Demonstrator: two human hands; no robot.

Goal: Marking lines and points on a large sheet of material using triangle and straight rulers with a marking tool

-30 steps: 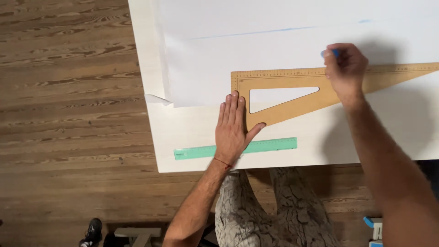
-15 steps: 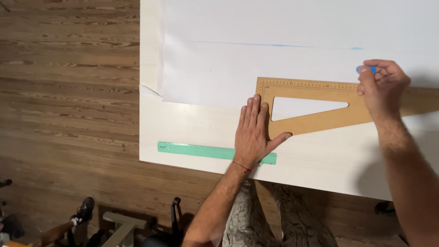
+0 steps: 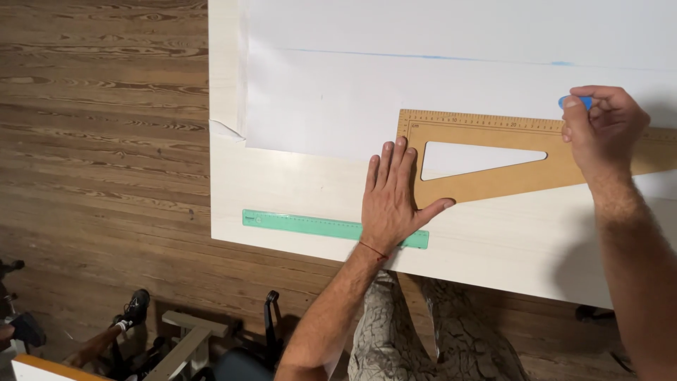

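Note:
My left hand (image 3: 392, 199) lies flat, fingers spread, on the left end of a brown wooden set square (image 3: 493, 156) with a triangular cut-out. The set square rests on a large white sheet (image 3: 367, 92) spread over a pale table (image 3: 296, 190). My right hand (image 3: 601, 127) pinches a small blue piece of chalk (image 3: 577, 102) at the set square's upper edge. A faint blue line (image 3: 423, 58) runs across the sheet above it. A green plastic ruler (image 3: 310, 225) lies near the table's front edge, partly under my left wrist.
A dark wooden plank floor (image 3: 99, 127) lies left of the table. Below the table's front edge are my patterned trouser legs (image 3: 430, 331). At the bottom left stand a light wooden frame (image 3: 185, 340) and dark equipment (image 3: 130, 310). The sheet's lower left corner (image 3: 226, 131) is curled.
The view has shifted, so the table sits further right and lower. My right hand with the chalk has moved right along the set square's upper edge. My left hand stays pressed down.

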